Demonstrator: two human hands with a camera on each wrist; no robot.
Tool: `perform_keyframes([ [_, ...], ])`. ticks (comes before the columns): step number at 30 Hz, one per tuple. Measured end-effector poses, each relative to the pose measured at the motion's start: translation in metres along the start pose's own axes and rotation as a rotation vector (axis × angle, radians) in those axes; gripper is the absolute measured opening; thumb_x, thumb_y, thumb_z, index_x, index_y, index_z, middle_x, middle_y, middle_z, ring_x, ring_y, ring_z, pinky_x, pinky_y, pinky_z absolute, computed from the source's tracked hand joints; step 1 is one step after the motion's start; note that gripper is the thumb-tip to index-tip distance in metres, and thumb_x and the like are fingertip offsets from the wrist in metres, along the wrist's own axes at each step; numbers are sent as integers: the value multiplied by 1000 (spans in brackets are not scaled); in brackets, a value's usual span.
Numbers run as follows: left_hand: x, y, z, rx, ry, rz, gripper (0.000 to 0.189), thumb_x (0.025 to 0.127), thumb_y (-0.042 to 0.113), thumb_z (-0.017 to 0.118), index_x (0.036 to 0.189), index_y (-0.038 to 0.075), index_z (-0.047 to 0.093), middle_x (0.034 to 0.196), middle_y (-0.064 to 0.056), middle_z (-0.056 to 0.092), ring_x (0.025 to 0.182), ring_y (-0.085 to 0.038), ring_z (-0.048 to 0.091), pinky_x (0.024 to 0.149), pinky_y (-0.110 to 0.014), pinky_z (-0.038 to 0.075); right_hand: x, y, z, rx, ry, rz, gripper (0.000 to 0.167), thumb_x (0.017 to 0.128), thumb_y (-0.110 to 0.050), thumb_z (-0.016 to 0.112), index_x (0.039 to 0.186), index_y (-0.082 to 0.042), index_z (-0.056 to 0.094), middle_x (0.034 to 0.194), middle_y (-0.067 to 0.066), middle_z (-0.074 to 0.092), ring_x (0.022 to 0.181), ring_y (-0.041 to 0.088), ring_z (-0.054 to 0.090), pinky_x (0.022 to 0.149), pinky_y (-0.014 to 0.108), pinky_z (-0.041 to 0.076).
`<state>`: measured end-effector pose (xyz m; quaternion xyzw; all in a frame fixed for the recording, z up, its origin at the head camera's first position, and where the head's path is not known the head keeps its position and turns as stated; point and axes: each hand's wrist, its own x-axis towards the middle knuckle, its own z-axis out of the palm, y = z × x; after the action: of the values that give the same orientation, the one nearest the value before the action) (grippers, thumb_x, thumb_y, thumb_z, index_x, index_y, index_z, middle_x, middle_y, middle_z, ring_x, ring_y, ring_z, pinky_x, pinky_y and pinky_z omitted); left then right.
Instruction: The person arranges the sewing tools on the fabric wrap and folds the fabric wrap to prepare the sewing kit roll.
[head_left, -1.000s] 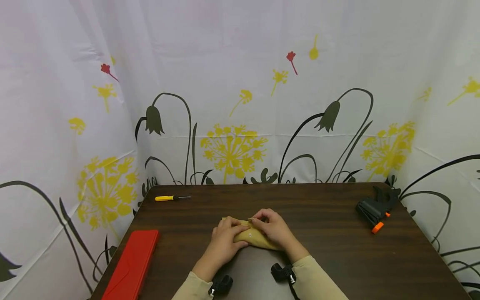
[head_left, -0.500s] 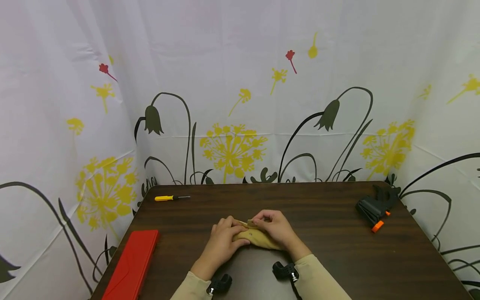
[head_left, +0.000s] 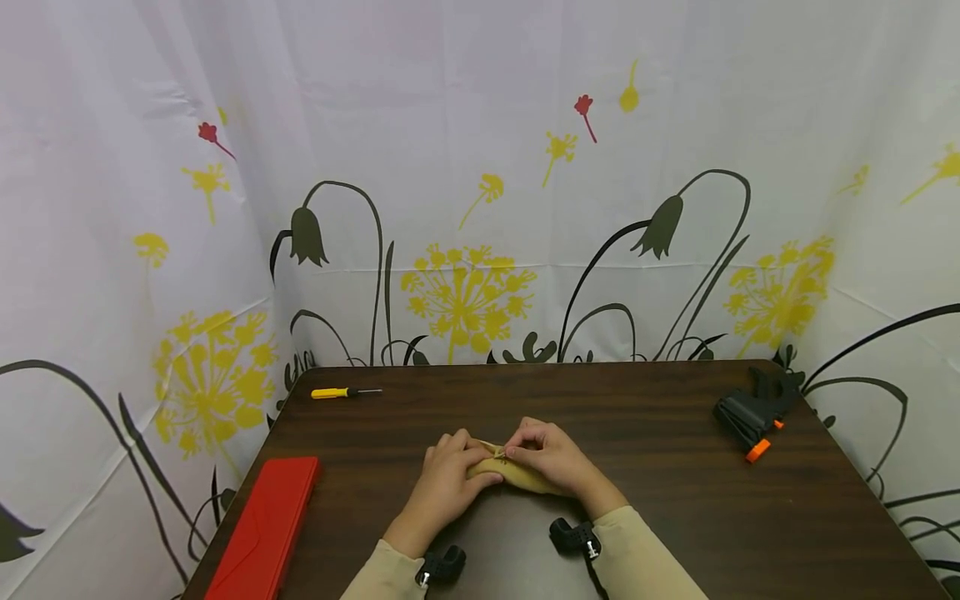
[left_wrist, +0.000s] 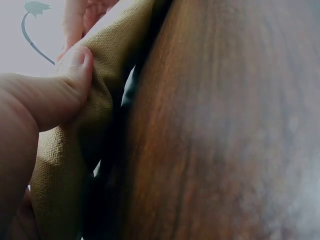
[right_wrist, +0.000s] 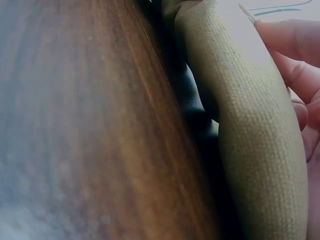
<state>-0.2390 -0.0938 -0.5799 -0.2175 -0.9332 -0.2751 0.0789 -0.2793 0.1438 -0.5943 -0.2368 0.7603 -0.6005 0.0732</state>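
On the table, near its middle, a tan canvas pouch (head_left: pixel 525 477) lies between both hands. My left hand (head_left: pixel 447 481) grips its left end, with the thumb on the near face and fingers over the far side. In the left wrist view that thumb presses into the coarse woven cloth (left_wrist: pixel 107 65). My right hand (head_left: pixel 553 458) pinches the pouch's upper edge between thumb and fingertips, close to the left fingertips. The right wrist view shows the pouch's rounded side (right_wrist: pixel 260 125) with the right fingers behind it. What is inside the pouch is hidden.
A yellow-handled screwdriver (head_left: pixel 333 393) lies at the back left of the dark wooden table (head_left: pixel 637 417). A long red box (head_left: pixel 266 525) is at the left edge. A black tool with orange tips (head_left: pixel 750 417), its kind unclear, lies at the back right. A patterned curtain (head_left: pixel 465 125) hangs behind.
My right fingertips have brought the pinched cloth edge slightly down toward the near face. The small round snap seen on that face earlier is no longer clearly visible. My left hand has barely moved.
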Motion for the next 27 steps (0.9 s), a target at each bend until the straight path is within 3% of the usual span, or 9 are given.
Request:
perform_keyframes([
  [6, 1, 1, -1, 1, 4, -5, 22, 90, 45, 85, 106, 31, 83, 95, 12, 54, 89, -9, 43, 82, -34, 29, 1, 1, -1, -29, -19, -38, 11, 101, -20, 78, 95, -15, 85, 95, 4, 67, 86, 12, 58, 75, 25, 49],
  [15, 0, 3, 0, -14, -8, -18, 20, 91, 43, 85, 105, 29, 83, 96, 11, 54, 90, -11, 43, 83, -35, 29, 0, 0, -4, 31, -91, -4, 9, 99, -17, 80, 94, -9, 83, 95, 1, 63, 88, 13, 58, 76, 24, 48],
  [21, -2, 3, -1, -26, 12, 6, 22, 91, 40, 85, 107, 25, 84, 99, 8, 57, 90, -12, 45, 84, -36, 30, 1, 3, -5, -29, -108, -26, 6, 99, -16, 80, 95, -12, 83, 96, 1, 65, 88, 12, 59, 76, 24, 48],
  [27, 0, 3, 1, -3, 25, 2, 22, 89, 42, 86, 105, 28, 83, 97, 9, 57, 89, -10, 44, 83, -35, 31, 2, 7, -5, -84, -103, -75, 8, 101, -17, 78, 93, -14, 79, 98, 2, 66, 90, 11, 60, 79, 26, 48],
])
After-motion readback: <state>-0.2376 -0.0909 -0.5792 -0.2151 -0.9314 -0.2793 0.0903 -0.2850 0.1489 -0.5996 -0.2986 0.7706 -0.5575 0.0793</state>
